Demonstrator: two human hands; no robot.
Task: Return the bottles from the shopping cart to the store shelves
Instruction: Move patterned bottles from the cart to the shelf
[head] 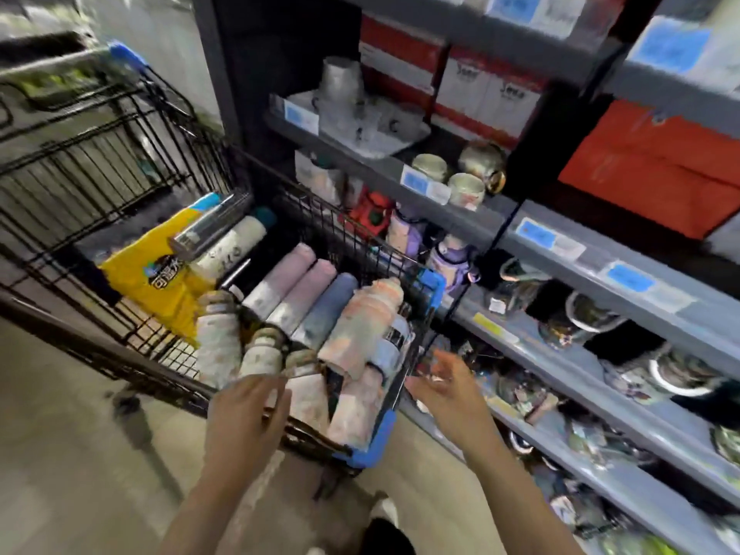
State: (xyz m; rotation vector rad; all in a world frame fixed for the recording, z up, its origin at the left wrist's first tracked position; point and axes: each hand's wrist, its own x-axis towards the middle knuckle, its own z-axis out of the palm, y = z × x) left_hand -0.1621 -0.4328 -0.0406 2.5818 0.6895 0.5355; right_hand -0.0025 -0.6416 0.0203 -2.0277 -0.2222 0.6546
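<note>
Both hands are empty with fingers loose: left hand (244,414) over the bottles (304,314) in the cart (372,442) at lower centre, right hand (448,390) beside it. Grip one bottle around its body, then lift clear of the rim towards the shelves (560,354).

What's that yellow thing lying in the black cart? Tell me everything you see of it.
The yellow plastic package lies flat on the floor of the black wire shopping cart, toward its far left side. It looks soft and crinkled, with a blue patch at its far end and dark printed characters with a round picture near the middle, too blurred to read. A shiny silver metal bottle lies across its upper edge, and pale bottles crowd its right side. Neither hand touches it.
</note>
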